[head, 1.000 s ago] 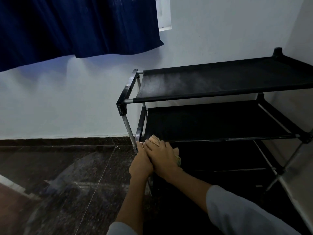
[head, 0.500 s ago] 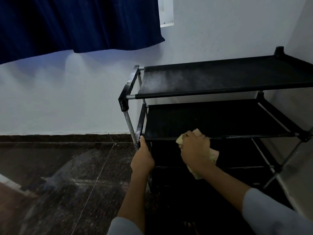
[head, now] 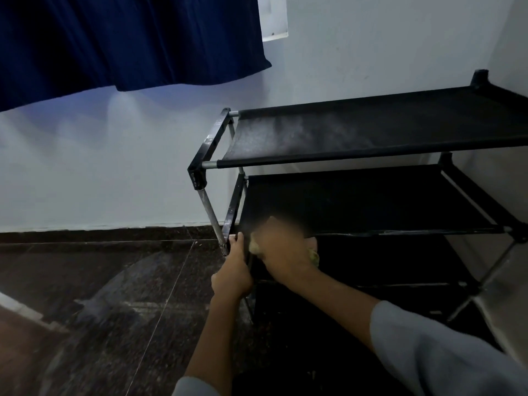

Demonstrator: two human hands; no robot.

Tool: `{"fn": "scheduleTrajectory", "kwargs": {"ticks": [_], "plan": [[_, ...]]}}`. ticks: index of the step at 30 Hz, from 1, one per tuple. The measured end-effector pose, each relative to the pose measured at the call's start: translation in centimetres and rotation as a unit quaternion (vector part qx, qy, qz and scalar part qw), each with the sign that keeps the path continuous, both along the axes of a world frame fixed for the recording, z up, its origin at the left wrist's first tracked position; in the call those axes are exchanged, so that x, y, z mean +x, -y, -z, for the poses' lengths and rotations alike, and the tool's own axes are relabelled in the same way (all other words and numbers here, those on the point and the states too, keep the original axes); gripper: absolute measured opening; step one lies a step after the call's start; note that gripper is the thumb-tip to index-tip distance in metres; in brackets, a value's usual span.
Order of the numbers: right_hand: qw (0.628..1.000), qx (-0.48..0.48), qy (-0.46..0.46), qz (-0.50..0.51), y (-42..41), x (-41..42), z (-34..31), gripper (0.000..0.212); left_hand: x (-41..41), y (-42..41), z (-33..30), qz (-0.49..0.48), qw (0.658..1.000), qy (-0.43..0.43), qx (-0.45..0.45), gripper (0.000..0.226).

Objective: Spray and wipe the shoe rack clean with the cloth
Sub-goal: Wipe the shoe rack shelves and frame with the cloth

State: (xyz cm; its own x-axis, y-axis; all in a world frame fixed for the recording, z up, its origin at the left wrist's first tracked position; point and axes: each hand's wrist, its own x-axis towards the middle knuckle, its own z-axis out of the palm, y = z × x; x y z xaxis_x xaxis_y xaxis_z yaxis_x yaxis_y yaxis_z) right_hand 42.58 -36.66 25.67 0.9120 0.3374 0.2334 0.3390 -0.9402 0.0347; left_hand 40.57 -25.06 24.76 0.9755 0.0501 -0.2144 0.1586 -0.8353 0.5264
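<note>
A black shoe rack [head: 371,132] with fabric shelves and metal tubes stands against the white wall. Its top shelf looks dusty grey near the left. My left hand [head: 233,270] grips the rack's front left post at the level of the second shelf. My right hand [head: 281,250], blurred by motion, holds a yellowish cloth [head: 313,254] against the front left edge of the second shelf [head: 371,201], right beside my left hand. Most of the cloth is hidden under the hand. No spray bottle is in view.
A dark blue curtain [head: 128,38] hangs over the wall at upper left. Dark speckled floor tiles [head: 100,295] stretch to the left of the rack. A wall corner closes in on the rack's right end [head: 508,52].
My right hand swept the cloth right along the second shelf's front edge, then back left to the corner beside my left hand. My left hand kept its grip on the post.
</note>
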Motion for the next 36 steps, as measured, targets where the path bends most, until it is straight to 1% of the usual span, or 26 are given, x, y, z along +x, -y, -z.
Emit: {"fn": "scheduleTrajectory", "kwargs": {"ticks": [3, 5, 8, 10, 12, 14, 16, 18, 19, 21, 25, 27, 30, 32, 34, 35, 36], "plan": [[0.999, -0.043, -0.004, 0.026, 5.6, -0.9, -0.4, 0.041, 0.3, 0.8, -0.2, -0.030, 0.998, -0.013, 0.048, 0.092], [0.998, -0.056, -0.026, 0.028, 9.6, -1.5, -0.3, 0.046, 0.2, 1.6, -0.5, -0.058, 0.996, 0.000, 0.064, 0.085], [0.995, -0.077, -0.045, 0.050, 13.9, -2.4, -0.7, 0.054, 0.4, 2.6, -0.8, -0.088, 0.988, 0.050, 0.119, 0.067], [0.992, -0.092, -0.049, 0.066, 14.9, -2.8, -1.1, 0.055, 0.9, 2.8, -0.7, -0.088, 0.980, 0.103, 0.147, 0.062], [0.991, -0.097, -0.058, 0.067, 14.6, -3.0, -1.1, 0.055, 1.2, 2.8, -0.7, -0.057, 0.973, 0.143, 0.170, 0.059], [0.992, -0.090, -0.058, 0.074, 14.1, -3.0, -1.1, 0.055, 1.5, 2.7, -0.8, -0.018, 0.969, 0.157, 0.190, 0.053], [0.991, -0.070, -0.061, 0.092, 13.4, -3.0, -1.1, 0.054, 1.8, 2.5, -1.1, 0.002, 0.966, 0.162, 0.201, 0.046], [0.992, -0.039, -0.062, 0.104, 12.5, -2.9, -0.8, 0.051, 2.3, 2.1, -1.3, 0.019, 0.965, 0.159, 0.210, 0.043], [0.993, -0.021, -0.061, 0.101, 11.8, -2.9, -0.6, 0.049, 2.5, 1.8, -1.4, 0.023, 0.969, 0.149, 0.198, 0.043], [0.996, 0.002, -0.049, 0.076, 9.9, -2.3, 0.3, 0.047, 2.9, 1.2, -1.4, 0.035, 0.976, 0.131, 0.172, 0.044], [0.999, 0.033, -0.028, 0.021, 3.1, -0.7, 1.2, 0.043, 3.4, 0.1, -1.1, 0.083, 0.975, 0.116, 0.169, 0.041], [1.000, 0.009, -0.011, -0.008, 0.0, -0.7, 0.8, 0.044, 3.5, 0.0, -1.2, 0.089, 0.977, 0.101, 0.168, 0.040], [0.999, -0.043, 0.028, -0.003, -1.0, -0.8, 1.1, 0.052, 3.5, 0.1, -1.5, 0.083, 0.979, 0.093, 0.164, 0.038], [0.996, -0.062, 0.048, -0.031, 0.5, -0.8, 1.3, 0.053, 3.4, 0.4, -1.3, 0.087, 0.977, 0.086, 0.177, 0.041], [0.992, -0.105, 0.064, -0.039, 2.9, -0.7, 1.7, 0.037, 3.5, 0.6, -1.1, 0.084, 0.975, 0.074, 0.192, 0.044], [0.991, -0.109, 0.070, -0.031, 4.5, -0.8, 1.8, 0.034, 3.4, 0.7, -1.1, 0.073, 0.976, 0.066, 0.194, 0.046], [0.991, -0.111, 0.071, -0.022, 6.3, -1.1, 1.8, 0.039, 3.4, 0.8, -1.1, 0.061, 0.977, 0.060, 0.196, 0.047]]}}
